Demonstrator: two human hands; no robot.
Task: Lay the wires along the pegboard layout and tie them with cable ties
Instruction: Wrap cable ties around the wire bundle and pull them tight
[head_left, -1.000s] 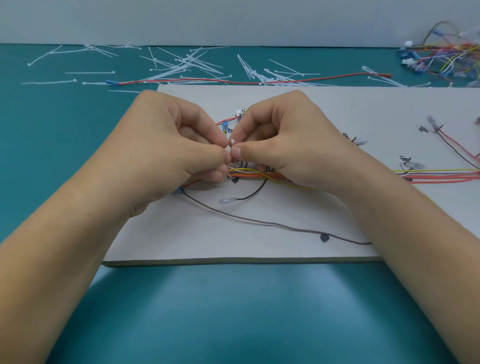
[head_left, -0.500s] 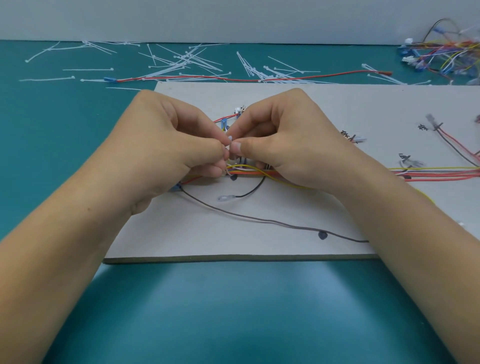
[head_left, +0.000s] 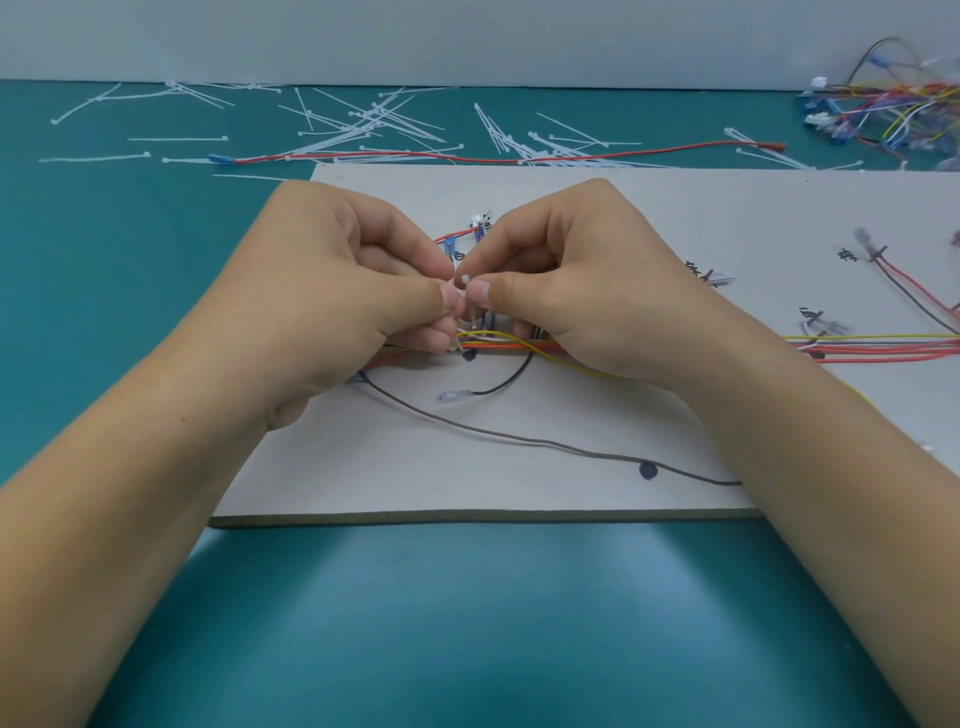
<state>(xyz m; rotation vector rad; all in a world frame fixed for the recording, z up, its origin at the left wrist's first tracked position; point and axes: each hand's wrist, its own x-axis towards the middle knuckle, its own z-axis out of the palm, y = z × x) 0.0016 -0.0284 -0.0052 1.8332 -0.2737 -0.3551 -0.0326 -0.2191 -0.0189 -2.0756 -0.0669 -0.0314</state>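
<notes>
Hardly moved, left hand (head_left: 353, 296) and right hand (head_left: 571, 291) pinch cable tie (head_left: 464, 281) over wires (head_left: 501, 343).

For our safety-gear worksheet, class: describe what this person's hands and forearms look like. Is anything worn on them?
Nothing is worn. The left hand and right hand have no gloves, rings or plasters, and the thumbnails that show are short and unpainted. The left forearm and right forearm show no sleeve, watch or bracelet as far as the picture reaches.
</notes>
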